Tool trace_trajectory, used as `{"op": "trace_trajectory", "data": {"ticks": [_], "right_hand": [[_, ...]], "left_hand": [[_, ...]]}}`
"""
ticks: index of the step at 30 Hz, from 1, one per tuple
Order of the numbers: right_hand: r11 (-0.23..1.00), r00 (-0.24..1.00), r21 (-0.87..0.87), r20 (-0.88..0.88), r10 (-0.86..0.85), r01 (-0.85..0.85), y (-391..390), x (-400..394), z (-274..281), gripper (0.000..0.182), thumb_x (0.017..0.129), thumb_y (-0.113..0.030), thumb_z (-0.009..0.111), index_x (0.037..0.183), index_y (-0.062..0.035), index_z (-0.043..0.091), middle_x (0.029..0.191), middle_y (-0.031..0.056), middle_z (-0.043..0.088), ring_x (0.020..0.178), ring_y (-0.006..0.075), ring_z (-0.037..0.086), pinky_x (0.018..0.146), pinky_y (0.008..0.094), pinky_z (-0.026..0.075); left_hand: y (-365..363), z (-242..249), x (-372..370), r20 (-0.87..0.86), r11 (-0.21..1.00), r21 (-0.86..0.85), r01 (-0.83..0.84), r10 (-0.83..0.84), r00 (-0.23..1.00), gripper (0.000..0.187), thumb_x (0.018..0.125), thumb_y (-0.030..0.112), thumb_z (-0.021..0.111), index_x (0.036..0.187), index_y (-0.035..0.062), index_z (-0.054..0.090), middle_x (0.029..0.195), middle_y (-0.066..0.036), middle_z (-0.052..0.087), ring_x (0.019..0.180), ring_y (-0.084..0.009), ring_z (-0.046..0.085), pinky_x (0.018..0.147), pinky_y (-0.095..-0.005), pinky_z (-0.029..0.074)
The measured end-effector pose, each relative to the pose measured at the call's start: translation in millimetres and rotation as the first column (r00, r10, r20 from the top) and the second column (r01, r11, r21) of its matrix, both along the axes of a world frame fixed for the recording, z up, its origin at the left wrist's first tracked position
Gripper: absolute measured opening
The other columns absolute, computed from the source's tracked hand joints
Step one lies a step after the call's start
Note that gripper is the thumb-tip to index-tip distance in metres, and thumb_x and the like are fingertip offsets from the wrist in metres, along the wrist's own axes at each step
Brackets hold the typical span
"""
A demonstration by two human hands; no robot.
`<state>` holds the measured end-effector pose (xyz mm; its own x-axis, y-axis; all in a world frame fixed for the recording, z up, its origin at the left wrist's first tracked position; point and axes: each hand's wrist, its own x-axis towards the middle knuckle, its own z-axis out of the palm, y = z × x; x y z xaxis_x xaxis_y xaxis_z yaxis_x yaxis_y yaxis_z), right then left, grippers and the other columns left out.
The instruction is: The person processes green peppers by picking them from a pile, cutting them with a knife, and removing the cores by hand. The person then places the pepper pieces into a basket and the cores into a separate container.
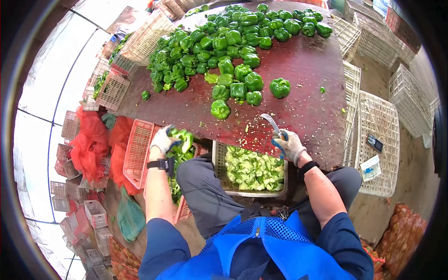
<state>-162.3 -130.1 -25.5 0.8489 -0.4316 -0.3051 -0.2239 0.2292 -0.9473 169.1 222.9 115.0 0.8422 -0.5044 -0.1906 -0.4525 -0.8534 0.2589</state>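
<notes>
Head view: at the left, a red crate (138,156) stands partly behind the left forearm (157,193). The left hand (163,140), gloved, pinches a green pepper (185,141) between fingers and thumb; the pepper juts out to the right of that grip, its outline blurred. Below, a crate of peppers (184,211) is largely hidden by the forearm and knee. The heap of peppers (224,42) lies on the far part of the surface (308,70), the ones underneath covered. Between the knees, a pale bin (249,192) holds light-green pieces (254,169) (too jumbled to tell apart singly). The right hand (289,145), gloved too, is closed around a curved knife (271,123), blade pointing far and left, its handle mostly concealed. Farther right, a phone (374,143) lies on a white crate (380,175).
</notes>
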Motion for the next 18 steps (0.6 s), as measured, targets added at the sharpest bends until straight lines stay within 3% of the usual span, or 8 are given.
{"op": "trace_trajectory", "data": {"ticks": [4,6,10,12,13,14,16,18], "right_hand": [[0.990,0.996,-0.117,-0.042,0.079,-0.084,7.8,6.2,-5.9,0.028,0.091,-0.017,0.069,0.116,-0.0050,0.064,0.078,0.0000,0.062,0.063,0.0088,0.058,0.052,0.0281,0.048],[0.998,0.993,-0.024,-0.104,0.060,-0.063,10.6,6.5,8.9,0.029,0.092,-0.018,0.067,0.118,-0.0053,0.063,0.077,0.0008,0.061,0.062,0.0096,0.058,0.053,0.0284,0.049],[1.000,0.994,0.003,-0.106,-0.003,0.003,9.1,7.9,16.0,0.030,0.094,-0.021,0.069,0.118,-0.0056,0.061,0.077,0.0018,0.059,0.059,0.0107,0.058,0.052,0.0305,0.051],[1.000,0.996,0.030,-0.091,0.012,-0.010,5.5,7.3,9.9,0.032,0.094,-0.022,0.070,0.119,-0.0047,0.061,0.079,0.0015,0.059,0.058,0.0115,0.058,0.052,0.0308,0.051],[1.000,0.997,-0.022,-0.076,0.001,-0.003,5.4,7.6,3.4,0.031,0.094,-0.023,0.069,0.118,-0.0043,0.062,0.078,0.0020,0.059,0.059,0.0121,0.058,0.055,0.0312,0.051],[0.997,0.998,-0.073,-0.061,-0.011,0.006,5.2,8.0,-3.0,0.031,0.095,-0.025,0.068,0.116,-0.0039,0.062,0.077,0.0025,0.060,0.061,0.0127,0.058,0.057,0.0315,0.050],[0.987,0.999,-0.163,-0.047,-0.019,0.012,3.4,9.7,-10.3,0.031,0.095,-0.027,0.067,0.115,-0.0039,0.062,0.077,0.0035,0.060,0.063,0.0134,0.057,0.060,0.0322,0.049],[0.969,0.999,-0.247,-0.031,-0.025,0.017,5.1,10.8,-8.3,0.032,0.096,-0.029,0.066,0.114,-0.0039,0.063,0.076,0.0045,0.060,0.066,0.0140,0.056,0.062,0.0329,0.048]], "left_hand": [[6.9,-18.1,15.2,0.059,0.998,0.005,-0.063,0.063,0.996,0.071,0.072,0.025,0.086,0.133,0.0009,0.059,0.127,-0.018,0.066,0.117,-0.0236,0.063,0.100,-0.0349,0.050],[-34.3,-38.2,9.8,-0.112,0.958,-0.266,-0.106,0.079,0.991,0.067,0.080,0.033,0.082,0.133,-0.0009,0.058,0.129,-0.016,0.065,0.116,-0.0252,0.063,0.099,-0.0339,0.049],[-128.8,-88.4,7.1,-0.353,0.864,-0.394,-0.313,0.172,0.920,0.069,0.086,0.039,0.077,0.137,-0.0023,0.055,0.127,-0.013,0.066,0.104,-0.0213,0.064,0.087,-0.0339,0.052],[-156.3,-161.7,34.2,-0.119,0.857,-0.493,-0.151,0.106,0.987,0.066,0.087,0.035,0.076,0.137,-0.0018,0.054,0.118,-0.012,0.069,0.095,-0.0199,0.065,0.081,-0.0334,0.054],[-175.5,-147.0,18.5,-0.151,0.871,-0.447,-0.203,0.150,0.977,0.055,0.084,0.023,0.080,0.129,-0.0019,0.060,0.108,-0.011,0.071,0.088,-0.0171,0.066,0.079,-0.0312,0.055],[-184.4,-142.8,10.5,-0.156,0.872,-0.447,-0.201,0.145,0.977,0.055,0.084,0.023,0.080,0.129,-0.0019,0.060,0.108,-0.011,0.071,0.088,-0.0171,0.066,0.079,-0.0312,0.055],[-192.2,-138.5,-8.7,-0.341,0.699,-0.656,-0.283,0.060,0.938,0.047,0.079,0.010,0.083,0.120,-0.0015,0.064,0.101,-0.011,0.072,0.087,-0.0148,0.066,0.079,-0.0299,0.055],[-194.6,-118.1,-39.0,-0.502,0.648,-0.669,-0.364,-0.033,0.864,0.043,0.073,0.001,0.083,0.113,-0.0022,0.065,0.100,-0.010,0.071,0.088,-0.0156,0.066,0.083,-0.0305,0.055]]}}
